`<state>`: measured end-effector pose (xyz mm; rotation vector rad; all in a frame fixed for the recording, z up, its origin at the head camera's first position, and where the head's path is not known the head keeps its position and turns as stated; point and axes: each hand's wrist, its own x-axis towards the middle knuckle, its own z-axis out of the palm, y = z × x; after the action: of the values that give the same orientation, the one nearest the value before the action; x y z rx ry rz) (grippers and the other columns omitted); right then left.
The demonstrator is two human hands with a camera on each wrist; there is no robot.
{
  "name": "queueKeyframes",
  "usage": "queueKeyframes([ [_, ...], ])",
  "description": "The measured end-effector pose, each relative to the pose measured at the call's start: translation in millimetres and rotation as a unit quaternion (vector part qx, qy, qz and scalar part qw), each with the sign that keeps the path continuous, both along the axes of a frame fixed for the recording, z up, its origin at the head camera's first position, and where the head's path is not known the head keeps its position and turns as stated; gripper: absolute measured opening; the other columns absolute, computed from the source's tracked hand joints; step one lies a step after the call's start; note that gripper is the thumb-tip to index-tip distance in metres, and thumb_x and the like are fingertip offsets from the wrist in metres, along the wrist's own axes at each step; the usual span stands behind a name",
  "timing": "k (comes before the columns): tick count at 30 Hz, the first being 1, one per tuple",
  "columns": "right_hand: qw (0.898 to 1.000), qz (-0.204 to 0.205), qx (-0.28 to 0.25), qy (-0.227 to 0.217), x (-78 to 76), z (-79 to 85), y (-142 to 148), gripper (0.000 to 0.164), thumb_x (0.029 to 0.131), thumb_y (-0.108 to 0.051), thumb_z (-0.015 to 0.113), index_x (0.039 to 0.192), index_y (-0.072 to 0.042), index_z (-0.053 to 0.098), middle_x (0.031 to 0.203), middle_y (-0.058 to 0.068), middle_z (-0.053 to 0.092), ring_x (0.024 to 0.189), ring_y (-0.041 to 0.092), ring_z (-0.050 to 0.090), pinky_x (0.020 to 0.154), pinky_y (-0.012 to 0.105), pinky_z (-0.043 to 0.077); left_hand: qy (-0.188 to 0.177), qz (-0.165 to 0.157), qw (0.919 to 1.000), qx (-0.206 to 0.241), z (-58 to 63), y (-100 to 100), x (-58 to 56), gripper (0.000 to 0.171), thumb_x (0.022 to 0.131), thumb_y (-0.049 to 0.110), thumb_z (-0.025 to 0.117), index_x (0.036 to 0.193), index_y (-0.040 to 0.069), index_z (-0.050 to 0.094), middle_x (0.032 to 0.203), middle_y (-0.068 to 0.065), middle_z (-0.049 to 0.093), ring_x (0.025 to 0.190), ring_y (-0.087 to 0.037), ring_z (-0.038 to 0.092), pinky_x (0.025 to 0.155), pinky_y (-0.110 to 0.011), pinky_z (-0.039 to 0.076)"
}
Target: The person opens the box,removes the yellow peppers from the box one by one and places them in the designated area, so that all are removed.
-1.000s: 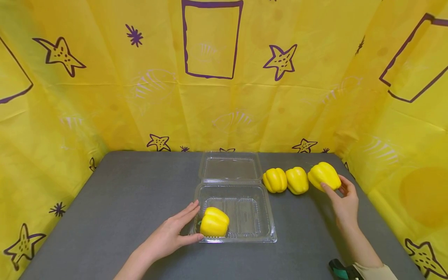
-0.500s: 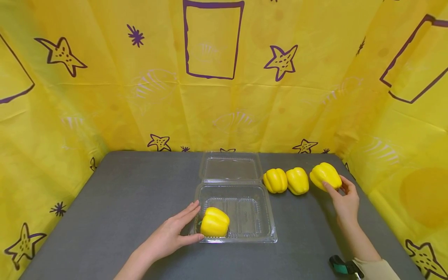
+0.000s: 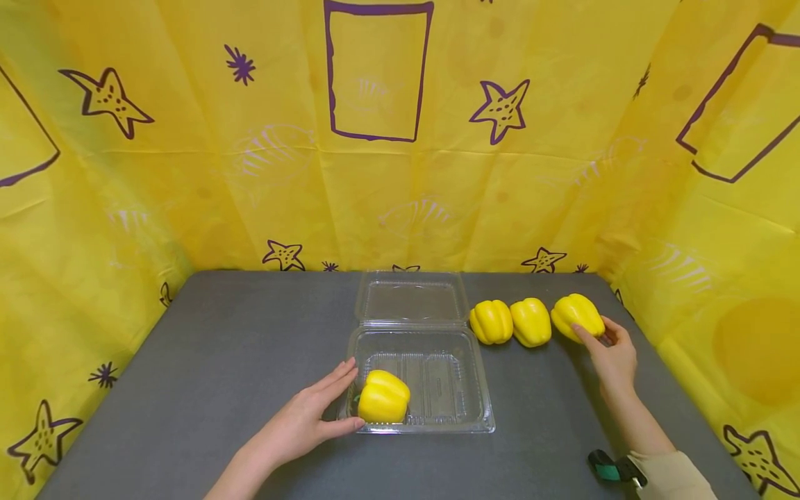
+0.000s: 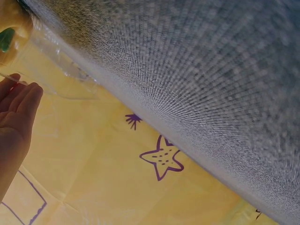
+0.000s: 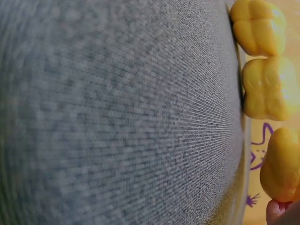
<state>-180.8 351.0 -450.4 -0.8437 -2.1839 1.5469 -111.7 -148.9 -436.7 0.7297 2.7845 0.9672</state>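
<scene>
My right hand (image 3: 615, 357) grips a yellow bell pepper (image 3: 576, 317) between thumb and fingers, at the right end of a row. In the right wrist view this held pepper (image 5: 281, 164) appears raised off the tabletop. Two more yellow bell peppers (image 3: 491, 322) (image 3: 531, 322) lie to its left, close together. A clear plastic clamshell container (image 3: 446, 389) stands in the middle, lid (image 3: 412, 297) folded back. One yellow bell pepper (image 3: 383, 397) sits in its front left corner, its green stem turned left. Fingers straight, my left hand (image 3: 306, 417) touches the container's left side, thumb at the front rim.
A dark grey cloth (image 3: 250, 333) covers the table. Yellow printed fabric (image 3: 400, 187) rises behind it and along both sides. A black and green strap (image 3: 609, 469) is at my right sleeve (image 3: 671, 476).
My right hand and the pepper in it have shifted very slightly left and down. The left hand, the container and the other peppers stay in place.
</scene>
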Motion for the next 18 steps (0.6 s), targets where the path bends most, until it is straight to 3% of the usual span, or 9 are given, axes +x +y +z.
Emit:
queueKeyframes([
  [9, 1.000, 0.008, -0.018, -0.017, -4.5, -5.5, 0, 0.083, 0.084, -0.038, 0.076, 0.148, -0.005, 0.036, 0.127, 0.004, 0.047, 0.109, 0.014, 0.046, 0.075, 0.007, 0.040, 0.003, -0.001, 1.0000, 0.000, -0.5, 0, -0.2, 0.090, 0.081, 0.065, 0.065, 0.148, 0.008, 0.043, 0.156, -0.003, 0.034, 0.140, -0.025, 0.036, 0.104, -0.050, 0.039],
  [18, 0.999, 0.024, 0.004, -0.025, -7.2, -11.4, 0, 0.084, 0.086, -0.037, 0.074, 0.150, -0.002, 0.031, 0.136, 0.013, 0.043, 0.113, 0.020, 0.044, 0.077, 0.009, 0.040, -0.004, 0.004, 1.0000, -0.001, 0.2, 0, 1.1, 0.090, 0.081, 0.065, 0.065, 0.148, 0.009, 0.042, 0.156, -0.002, 0.033, 0.140, -0.024, 0.036, 0.104, -0.050, 0.038],
])
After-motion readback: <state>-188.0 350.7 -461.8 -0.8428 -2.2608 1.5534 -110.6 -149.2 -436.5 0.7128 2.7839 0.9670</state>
